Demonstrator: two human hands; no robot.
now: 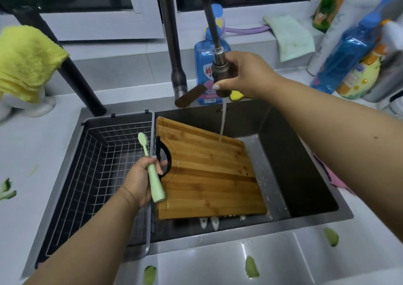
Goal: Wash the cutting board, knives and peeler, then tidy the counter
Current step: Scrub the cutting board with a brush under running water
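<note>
From the head camera, the right hand (244, 75) is gripping the pull-out spray head (220, 75) of the faucet (174, 51), fingers curled round it, and holding it above the sink (305, 167). A thin stream of water (222, 119) is falling from the head onto the far edge of the board (207, 175). The board is lying tilted in the sink, its left edge leaning by the wire basket (96, 162) that is sitting in the sink's left part. The left hand (141, 180) is gripping a pale green brush (150, 171) by its handle, bristle end pointing up and away, right at the board's black handle loop (165, 158). Two white handles (210, 222) are sticking out from under the board's near edge; what they belong to cannot be told. Green peels (251, 267) are lying scattered on the white counter (218, 263) near the sink's front and left. A yellow cloth (26, 60) is hanging at the left. A blue soap bottle (202, 71) is standing behind the faucet, and more bottles (349, 53) are crowding the right corner beside a pale cloth (292, 36) on the sill.
</note>
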